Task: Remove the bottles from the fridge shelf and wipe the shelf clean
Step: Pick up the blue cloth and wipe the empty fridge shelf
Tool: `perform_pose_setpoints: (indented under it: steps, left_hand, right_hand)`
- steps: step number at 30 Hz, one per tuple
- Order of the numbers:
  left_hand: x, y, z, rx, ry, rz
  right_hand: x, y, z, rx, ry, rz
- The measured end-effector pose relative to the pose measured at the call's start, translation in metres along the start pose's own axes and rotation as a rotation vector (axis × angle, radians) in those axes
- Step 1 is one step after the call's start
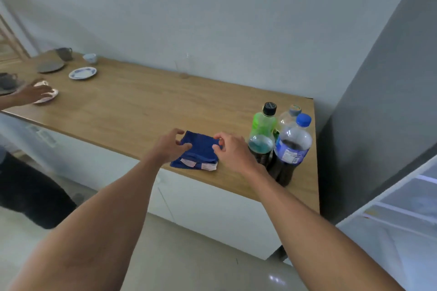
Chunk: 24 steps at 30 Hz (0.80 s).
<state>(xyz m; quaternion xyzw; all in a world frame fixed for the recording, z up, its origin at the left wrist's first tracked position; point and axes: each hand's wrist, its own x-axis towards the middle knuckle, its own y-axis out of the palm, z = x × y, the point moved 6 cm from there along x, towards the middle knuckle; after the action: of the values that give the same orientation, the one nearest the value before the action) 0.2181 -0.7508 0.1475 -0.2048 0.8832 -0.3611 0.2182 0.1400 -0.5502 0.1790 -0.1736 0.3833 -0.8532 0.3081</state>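
Cloth [197, 150] lies folded on the table [132, 111] between our hands, bottles [279, 139] just right of it. We see the left hand [169, 145] loose beside its left edge, the right hand [230, 149] pinching its far right corner. The right is therefore better placed to lift it toward the fridge shelf [406, 210] at far right.

table [132, 101]: wooden top, white fronts underneath
far left end: blue-and-white saucer [82, 73], small white cup [90, 57] behind it
next to those: grey plate [50, 66] and a dark mug [64, 53]
clear glass [182, 67]: standing near the wall, kinda blurry
someone else's hand [35, 93]: resting on a shiny plate [47, 98] at the left edge
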Motion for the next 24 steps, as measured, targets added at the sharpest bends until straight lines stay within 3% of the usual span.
perform_pose_setpoints:
  steps: [2, 5, 11, 17, 24]
  left_hand:
    - [0.024, 0.005, 0.037, 0.073, -0.085, 0.023]
    - [0.031, 0.019, 0.047, 0.087, -0.079, 0.081]
    - [0.054, 0.040, 0.038, 0.063, -0.065, 0.068]
    - [0.060, 0.053, 0.044, 0.067, -0.111, 0.086]
    - [0.007, 0.048, 0.037, -0.069, -0.049, 0.033]
  right_hand:
    - [0.028, 0.046, -0.028, -0.018, 0.177, 0.143]
    - [0.024, 0.071, -0.060, -0.046, 0.336, 0.164]
    - [0.039, 0.079, -0.080, 0.094, 0.327, -0.053]
    - [0.051, 0.088, -0.087, 0.143, 0.431, -0.006]
    - [0.007, 0.077, -0.080, 0.454, 0.434, -0.067]
